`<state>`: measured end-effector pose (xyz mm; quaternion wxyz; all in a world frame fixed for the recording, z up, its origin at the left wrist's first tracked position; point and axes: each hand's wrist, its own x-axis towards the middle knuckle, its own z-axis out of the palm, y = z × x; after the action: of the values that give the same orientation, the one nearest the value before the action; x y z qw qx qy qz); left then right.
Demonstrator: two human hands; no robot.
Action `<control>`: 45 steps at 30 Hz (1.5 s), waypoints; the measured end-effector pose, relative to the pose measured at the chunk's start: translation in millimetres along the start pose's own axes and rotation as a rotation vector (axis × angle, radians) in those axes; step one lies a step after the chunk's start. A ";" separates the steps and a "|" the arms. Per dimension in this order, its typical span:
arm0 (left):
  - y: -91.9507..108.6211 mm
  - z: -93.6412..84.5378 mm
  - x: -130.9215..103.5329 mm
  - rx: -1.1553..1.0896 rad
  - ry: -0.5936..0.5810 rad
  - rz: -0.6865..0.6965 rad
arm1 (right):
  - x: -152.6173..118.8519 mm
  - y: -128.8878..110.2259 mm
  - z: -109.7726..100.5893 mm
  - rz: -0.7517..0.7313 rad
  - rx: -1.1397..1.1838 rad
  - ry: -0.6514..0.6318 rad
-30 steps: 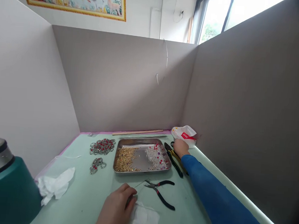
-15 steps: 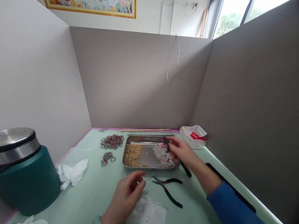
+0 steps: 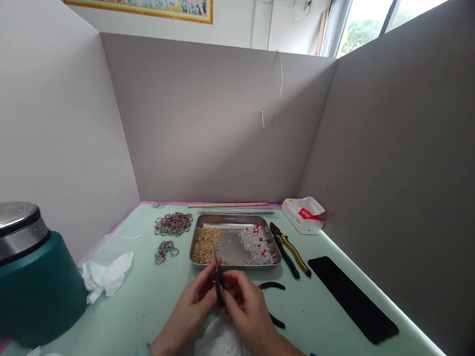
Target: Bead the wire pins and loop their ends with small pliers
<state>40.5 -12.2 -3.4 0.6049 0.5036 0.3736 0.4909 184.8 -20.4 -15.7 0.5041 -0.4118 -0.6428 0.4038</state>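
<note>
My left hand [image 3: 192,306] and my right hand [image 3: 250,308] meet just in front of the metal tray [image 3: 236,267]. A slim dark tool with a pointed tip [image 3: 218,283] stands between their fingertips, gripped by the right hand. The left fingers are pinched beside it; what they hold is hidden. Gold beads [image 3: 207,244] fill the tray's left side, and clear and red beads [image 3: 259,245] lie on its right. Behind my right hand, black-handled pliers [image 3: 273,285] are partly covered. A crumpled white tissue [image 3: 222,344] lies under my wrists.
Two heaps of beaded chain [image 3: 173,224] lie left of the tray. Yellow-and-black pliers [image 3: 293,253], a black phone-like slab [image 3: 351,296] and a tissue pack [image 3: 304,213] are on the right. A green vessel [image 3: 43,289] stands at left. Grey partitions [image 3: 209,121] enclose the table.
My right hand has come back from over the tray's bead side to meet my left hand, bringing the dark tool. The thin wire seen at my left fingertips no longer shows clearly.
</note>
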 end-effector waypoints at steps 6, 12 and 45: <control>11.5 -2.9 0.9 0.040 0.038 -0.035 | 0.1 -2.3 -8.9 -0.068 0.075 -0.093; 17.0 -2.4 -3.0 0.196 -0.007 -0.010 | 13.4 -2.9 -24.5 0.214 0.863 0.023; -5.6 -10.1 -7.4 1.545 -0.017 0.535 | 18.7 12.4 -36.2 0.332 1.260 0.040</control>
<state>30.4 -17.0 -11.3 -0.0474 0.8543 0.4691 0.2188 218.9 5.0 -15.4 0.5919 -0.1385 -0.2011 0.7681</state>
